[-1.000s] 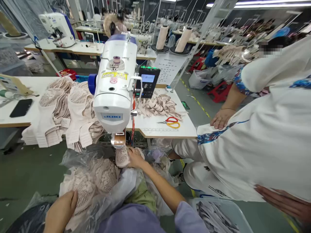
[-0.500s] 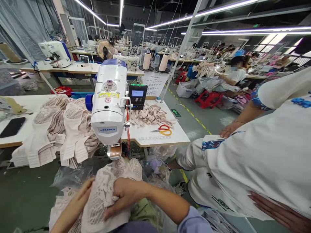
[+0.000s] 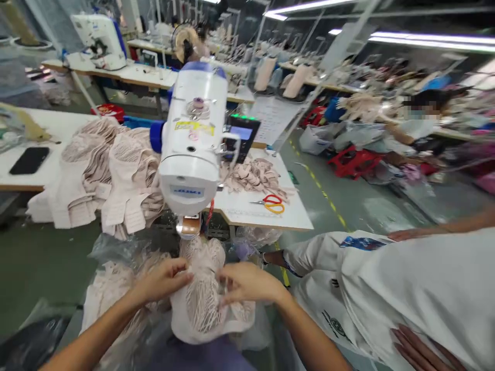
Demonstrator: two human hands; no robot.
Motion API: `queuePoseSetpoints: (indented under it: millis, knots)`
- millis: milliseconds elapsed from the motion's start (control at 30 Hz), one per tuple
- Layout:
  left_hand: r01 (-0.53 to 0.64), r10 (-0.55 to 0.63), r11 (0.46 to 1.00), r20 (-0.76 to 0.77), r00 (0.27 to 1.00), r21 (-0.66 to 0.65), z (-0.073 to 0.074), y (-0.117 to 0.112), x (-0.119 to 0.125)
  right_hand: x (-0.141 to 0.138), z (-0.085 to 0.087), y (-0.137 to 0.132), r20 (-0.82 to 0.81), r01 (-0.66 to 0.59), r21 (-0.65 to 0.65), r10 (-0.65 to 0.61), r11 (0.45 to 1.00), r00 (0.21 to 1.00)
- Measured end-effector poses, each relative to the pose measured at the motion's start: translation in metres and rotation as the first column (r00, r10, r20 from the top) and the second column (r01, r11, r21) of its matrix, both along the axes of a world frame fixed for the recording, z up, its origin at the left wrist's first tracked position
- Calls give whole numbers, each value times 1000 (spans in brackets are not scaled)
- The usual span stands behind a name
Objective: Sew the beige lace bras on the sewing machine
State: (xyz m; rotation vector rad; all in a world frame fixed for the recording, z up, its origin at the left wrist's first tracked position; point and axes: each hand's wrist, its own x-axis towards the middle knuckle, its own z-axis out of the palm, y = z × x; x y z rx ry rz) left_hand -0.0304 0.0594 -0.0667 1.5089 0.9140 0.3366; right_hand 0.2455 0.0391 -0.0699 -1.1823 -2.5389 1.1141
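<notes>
A beige lace garment piece (image 3: 203, 304) is held up in front of me, just below the foot of a white sewing machine (image 3: 193, 139). My left hand (image 3: 164, 278) pinches its upper left edge with closed fingers. My right hand (image 3: 247, 283) grips its upper right edge, fingers curled on the fabric. Under it, more beige lace pieces (image 3: 116, 293) lie in clear plastic bags on my lap.
The white table (image 3: 263, 214) carries stacks of beige pieces (image 3: 100, 175), red-and-yellow scissors (image 3: 273, 202), a black phone (image 3: 29, 159) and a control panel (image 3: 242, 136). A person in white (image 3: 406, 293) stands close at my right. Behind are more machines and thread cones.
My left hand came up from the pile in my lap to take the lace piece. Both hands now hold it spread between them. The person at my right shifted further right.
</notes>
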Motion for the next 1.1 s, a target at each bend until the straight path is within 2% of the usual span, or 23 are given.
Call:
queuePoseSetpoints:
  millis: [67, 100, 133, 233, 267, 333, 400, 467, 533, 633, 733, 900, 1100]
  knots:
    - [43, -39, 993, -39, 998, 113, 9, -2, 9, -9, -10, 1, -76, 225, 77, -219, 971, 973]
    - [70, -63, 987, -52, 997, 144, 13, -2, 13, -15, -15, 2, -146, 274, 82, -261, 958, 954]
    - [102, -94, 980, -58, 994, 170, 17, -2, 16, -21, -18, 5, -219, 266, 55, -248, 962, 944]
    - [134, -114, 954, -90, 989, 268, 26, 2, 20, -39, -25, 14, -395, 124, -102, -155, 987, 906]
    - [118, -85, 944, -117, 989, 310, 29, 5, 19, -42, -25, 17, -429, 133, -144, -182, 981, 885]
    - [81, -9, 917, -181, 983, 391, 33, 16, 15, -47, -24, 22, -465, 265, -174, -317, 948, 827]
    - [43, 70, 893, -232, 970, 448, 34, 30, 10, -50, -19, 27, -485, 421, -135, -431, 897, 761]
    - [-33, 161, 887, -240, 957, 461, 33, 44, 5, -54, -14, 33, -489, 477, -91, -457, 874, 743]
    - [-146, 252, 902, -221, 942, 406, 33, 57, 1, -57, -11, 40, -472, 496, -110, -484, 861, 736]
    - [-286, 352, 905, -178, 919, 315, 34, 71, -2, -62, -15, 55, -452, 535, -286, -604, 795, 656]
    - [-349, 427, 859, -147, 892, 374, 35, 80, -2, -64, -19, 70, -491, 507, -421, -659, 752, 570]
    - [-368, 479, 793, -123, 869, 486, 34, 90, 3, -62, -16, 88, -517, 468, -469, -663, 749, 542]
    - [-329, 469, 791, -165, 868, 516, 34, 93, 4, -60, -16, 96, -486, 477, -487, -681, 732, 548]
